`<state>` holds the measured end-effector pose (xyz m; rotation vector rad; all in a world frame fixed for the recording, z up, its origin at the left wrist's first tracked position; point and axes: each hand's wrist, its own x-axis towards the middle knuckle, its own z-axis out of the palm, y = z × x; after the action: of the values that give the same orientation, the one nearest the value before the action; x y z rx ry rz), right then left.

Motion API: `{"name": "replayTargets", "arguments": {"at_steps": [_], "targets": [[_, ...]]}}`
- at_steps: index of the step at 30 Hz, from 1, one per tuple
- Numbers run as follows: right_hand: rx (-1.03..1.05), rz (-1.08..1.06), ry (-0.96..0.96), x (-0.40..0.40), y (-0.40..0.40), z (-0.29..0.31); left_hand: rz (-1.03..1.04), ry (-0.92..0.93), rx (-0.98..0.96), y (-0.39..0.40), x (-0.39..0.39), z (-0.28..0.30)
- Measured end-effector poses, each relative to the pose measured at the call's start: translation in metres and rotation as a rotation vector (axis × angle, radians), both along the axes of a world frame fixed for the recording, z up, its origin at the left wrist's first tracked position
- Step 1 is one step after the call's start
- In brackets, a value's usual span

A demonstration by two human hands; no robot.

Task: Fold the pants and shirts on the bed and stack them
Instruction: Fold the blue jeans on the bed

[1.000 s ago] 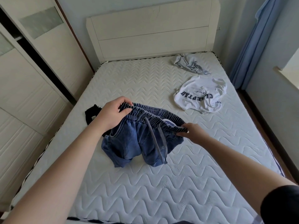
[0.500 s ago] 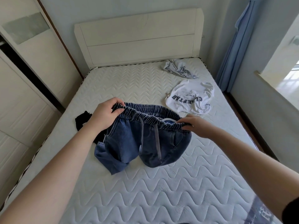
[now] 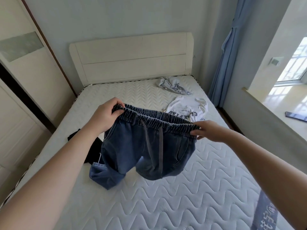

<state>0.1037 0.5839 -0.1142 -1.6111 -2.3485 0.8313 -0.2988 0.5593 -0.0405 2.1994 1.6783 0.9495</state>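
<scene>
Head view: my left hand (image 3: 103, 116) and right hand (image 3: 210, 131) pinch the jeans (image 3: 146, 150) waistband, stretched left-right, legs hanging onto the bed (image 3: 199, 188).

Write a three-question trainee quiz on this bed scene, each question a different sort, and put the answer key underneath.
1. True or false: the left hand and right hand each grip the elastic waistband of the dark blue denim pants.
2. Multiple choice: the white T-shirt with dark block lettering lies (A) folded on a stack, (B) unfolded on the quilted white mattress, (C) on the floor.
3. Fill in: the crumpled light grey garment lies near the cream wooden ____.

Key: 1 true; 2 B; 3 headboard.
</scene>
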Motion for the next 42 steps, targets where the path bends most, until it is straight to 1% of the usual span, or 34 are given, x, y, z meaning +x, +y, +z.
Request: {"name": "replayTargets", "arguments": {"at_steps": [2, 5, 10, 11, 14, 18, 22, 25, 28, 30, 31, 33, 35, 38, 40, 42], "targets": [[0.07, -0.101, 0.137, 0.003, 0.001, 0.016, 0.008, 0.026, 0.003, 0.006, -0.001, 0.014], [0.257, -0.199, 0.218, 0.007, 0.004, 0.042, 0.002, 0.062, 0.032, 0.016, -0.001, 0.039], [0.447, -0.328, 0.478, 0.002, 0.011, 0.093, -0.013, -0.022, 0.098, 0.027, -0.002, 0.092], [0.498, -0.334, 0.484, 0.001, 0.012, 0.106, -0.019, -0.032, 0.111, 0.029, -0.002, 0.104], [0.662, -0.299, 0.421, 0.003, 0.013, 0.154, -0.012, -0.036, 0.154, 0.032, -0.004, 0.14], [0.883, -0.247, 0.371, 0.009, 0.014, 0.223, -0.041, -0.098, 0.238, 0.032, -0.008, 0.193], [1.001, -0.236, 0.393, 0.009, 0.021, 0.282, -0.071, -0.117, 0.336, 0.034, -0.009, 0.25], [1.058, -0.236, 0.467, 0.008, 0.029, 0.322, -0.075, -0.111, 0.4, 0.038, -0.009, 0.289], [1.028, -0.252, 0.498, 0.006, 0.036, 0.356, -0.085, -0.112, 0.47, 0.042, -0.011, 0.319], [0.939, -0.27, 0.463, 0.003, 0.042, 0.367, -0.099, -0.108, 0.483, 0.044, -0.013, 0.327], [0.882, -0.266, 0.482, 0.001, 0.045, 0.368, -0.097, -0.099, 0.477, 0.046, -0.014, 0.327], [0.774, -0.269, 0.542, -0.004, 0.051, 0.359, -0.081, -0.065, 0.447, 0.05, -0.016, 0.32], [0.69, -0.267, 0.56, -0.007, 0.058, 0.344, -0.055, -0.009, 0.398, 0.054, -0.019, 0.306], [0.583, -0.217, 0.659, -0.008, 0.066, 0.322, -0.032, 0.045, 0.329, 0.061, -0.023, 0.284], [0.564, -0.207, 0.722, -0.005, 0.072, 0.312, -0.043, 0.031, 0.289, 0.065, -0.025, 0.275], [0.56, -0.218, 0.795, -0.004, 0.078, 0.305, -0.103, -0.042, 0.23, 0.067, -0.027, 0.269]]}}
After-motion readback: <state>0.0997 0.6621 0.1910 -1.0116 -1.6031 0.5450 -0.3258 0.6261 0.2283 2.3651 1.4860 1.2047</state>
